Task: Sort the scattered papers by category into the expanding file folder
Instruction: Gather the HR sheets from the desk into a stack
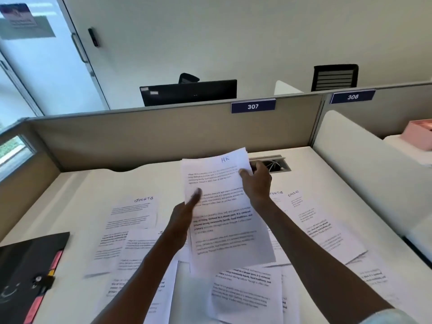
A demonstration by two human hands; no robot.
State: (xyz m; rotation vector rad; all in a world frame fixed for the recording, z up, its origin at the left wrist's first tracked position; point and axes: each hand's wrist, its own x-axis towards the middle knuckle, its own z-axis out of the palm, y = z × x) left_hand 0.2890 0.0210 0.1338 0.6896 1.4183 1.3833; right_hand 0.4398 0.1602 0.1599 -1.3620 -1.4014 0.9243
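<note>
A small stack of printed sheets (224, 206), the top one marked "HR" in blue ink, is held up above the desk. My right hand (257, 181) grips its upper right edge, thumb on the front. My left hand (184, 211) holds the left edge, thumb lying on the page. Several more printed papers lie scattered on the white desk (98, 183): one headed "SPORTS" (133, 218) at the left, one headed "ADMIN" (313, 220) at the right, others under my arms. The black expanding file folder (25, 274) with coloured tabs lies at the near left corner.
A grey partition (163, 136) with number plates 307 and 306 closes the back of the desk. A cable port (275, 163) sits in the desk behind my right hand. A white divider (350, 146) bounds the right side; a pink box (418, 134) stands beyond it.
</note>
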